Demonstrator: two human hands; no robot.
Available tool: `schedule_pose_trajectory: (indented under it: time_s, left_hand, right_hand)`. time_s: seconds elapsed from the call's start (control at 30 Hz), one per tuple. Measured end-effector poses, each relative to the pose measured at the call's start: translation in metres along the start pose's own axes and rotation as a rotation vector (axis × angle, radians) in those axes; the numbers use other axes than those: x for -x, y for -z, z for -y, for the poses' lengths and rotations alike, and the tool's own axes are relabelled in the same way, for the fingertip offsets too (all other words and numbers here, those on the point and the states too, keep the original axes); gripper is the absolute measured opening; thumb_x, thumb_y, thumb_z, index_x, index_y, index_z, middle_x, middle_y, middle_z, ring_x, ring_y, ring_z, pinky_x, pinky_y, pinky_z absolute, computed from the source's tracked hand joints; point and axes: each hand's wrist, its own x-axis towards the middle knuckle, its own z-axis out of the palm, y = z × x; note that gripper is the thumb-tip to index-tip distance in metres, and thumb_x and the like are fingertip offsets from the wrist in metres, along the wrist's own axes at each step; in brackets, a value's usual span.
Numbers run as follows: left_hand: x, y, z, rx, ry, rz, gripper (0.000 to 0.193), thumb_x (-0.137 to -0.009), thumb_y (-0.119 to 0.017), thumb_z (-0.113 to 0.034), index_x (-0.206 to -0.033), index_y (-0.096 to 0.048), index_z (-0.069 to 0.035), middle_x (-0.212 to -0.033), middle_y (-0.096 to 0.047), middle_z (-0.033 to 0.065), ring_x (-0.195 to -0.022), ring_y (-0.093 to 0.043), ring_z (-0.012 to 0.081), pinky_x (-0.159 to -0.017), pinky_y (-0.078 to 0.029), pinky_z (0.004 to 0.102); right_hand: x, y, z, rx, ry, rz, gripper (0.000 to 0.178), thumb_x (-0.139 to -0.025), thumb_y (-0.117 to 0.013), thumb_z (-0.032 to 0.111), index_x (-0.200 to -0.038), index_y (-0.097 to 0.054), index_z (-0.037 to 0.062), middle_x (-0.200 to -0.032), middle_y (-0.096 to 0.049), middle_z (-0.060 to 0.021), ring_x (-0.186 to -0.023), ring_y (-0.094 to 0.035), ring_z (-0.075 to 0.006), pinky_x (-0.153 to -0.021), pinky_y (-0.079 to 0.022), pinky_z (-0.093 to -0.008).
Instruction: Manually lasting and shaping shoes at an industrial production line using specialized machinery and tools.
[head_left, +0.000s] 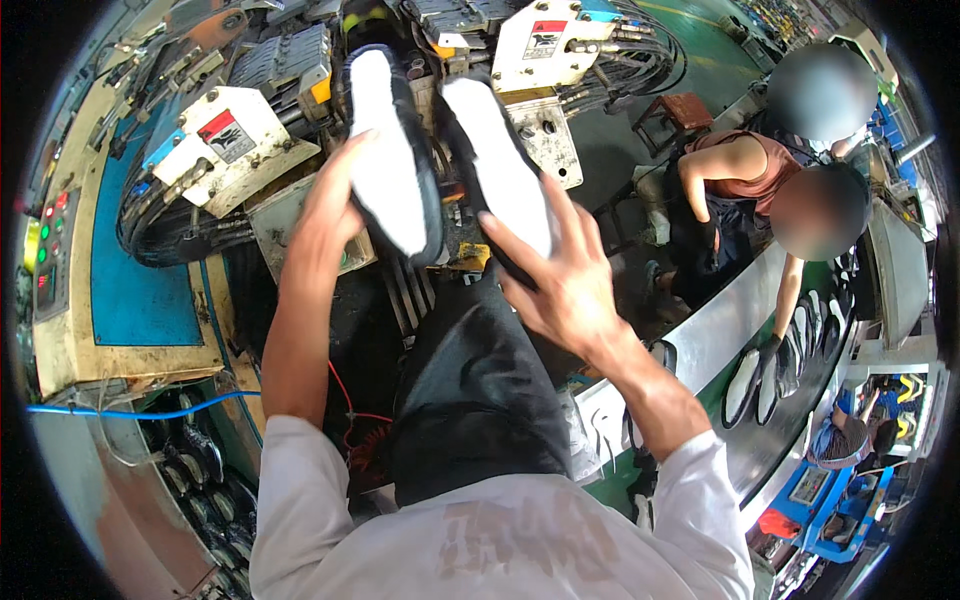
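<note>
**Both hands on a pair of white-bottomed shoe uppers**

Through the head camera I have two black shoe uppers side by side in the far middle of the scene, white undersides facing me, a narrow gap between them.

My left hand [332,195] is at the left edge of the left-hand shoe upper [385,150]. Its fingers curl around that edge and out of my sight, so I cannot tell how far apart the tips are; the hand is closed on the shoe's side.

My right hand [562,265] holds the near part of the right-hand shoe upper [495,150]. These fingers are spread: one reaches left across the white underside, while others lie along the right edge, with a clear gap between. The thumb is lower, by the shoe's near end.

The uppers appear in front of a machine with two white housings, the left housing [225,140] and the right housing [545,45], each with hoses alongside. I cannot tell whether either upper rests on it. A control panel [52,255] with lit buttons is at the far left.

On the right, a metal conveyor [715,320] carries more shoe uppers [742,388]; a co-worker's hand [771,350] reaches down to one of them. A reddish stool [672,120] is farther off, beyond the hoses.
</note>
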Motion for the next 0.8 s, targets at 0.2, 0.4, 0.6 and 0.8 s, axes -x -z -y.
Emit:
schedule_pose_trajectory:
  time_s: [0.2, 0.4, 0.6, 0.8]
  left_hand:
    - [0.17, 0.027, 0.008, 0.15, -0.06, 0.308, 0.107, -0.104, -0.046, -0.079, -0.169, -0.026, 0.003, -0.156, -0.052, 0.0351, -0.135, -0.06, 0.0579, -0.114, -0.052, 0.0672]
    - [0.259, 0.077, 0.053, 0.045, -0.071, -0.027, 0.112, -0.1, -0.042, -0.086, -0.169, -0.028, 0.001, -0.153, -0.054, 0.036, -0.13, -0.065, 0.0552, -0.107, -0.057, 0.0647]
    - [0.306, 0.066, 0.077, 0.257, 0.021, 0.049, 0.089, -0.107, -0.054, -0.064, -0.162, -0.039, 0.004, -0.143, -0.064, 0.0321, -0.119, -0.072, 0.0534, -0.103, -0.06, 0.0636]
    - [0.317, 0.051, 0.086, 0.204, 0.086, -0.013, 0.078, -0.111, -0.046, -0.055, -0.161, -0.042, 0.005, -0.139, -0.067, 0.0305, -0.112, -0.075, 0.048, -0.099, -0.063, 0.059]
  right_hand:
    - [-0.1, -0.066, 0.007, 0.047, 0.013, 0.024, 0.074, -0.088, -0.083, 0.029, -0.157, -0.058, 0.0402, -0.173, -0.022, -0.0329, -0.133, -0.048, -0.0583, -0.106, -0.057, -0.0598]
    - [-0.102, -0.115, 0.02, 0.051, -0.047, -0.07, 0.075, -0.089, -0.082, 0.027, -0.158, -0.057, 0.0423, -0.171, -0.025, -0.0327, -0.135, -0.048, -0.0595, -0.11, -0.052, -0.0607]
    - [-0.09, -0.126, 0.018, 0.071, 0.039, -0.062, 0.077, -0.091, -0.08, 0.032, -0.162, -0.051, 0.0435, -0.173, -0.022, -0.0344, -0.134, -0.047, -0.0626, -0.109, -0.054, -0.0619]
    - [-0.105, -0.13, 0.009, 0.185, 0.069, -0.132, 0.074, -0.096, -0.075, 0.034, -0.164, -0.048, 0.0393, -0.172, -0.029, -0.0321, -0.145, -0.042, -0.0608, -0.122, -0.04, -0.0631]
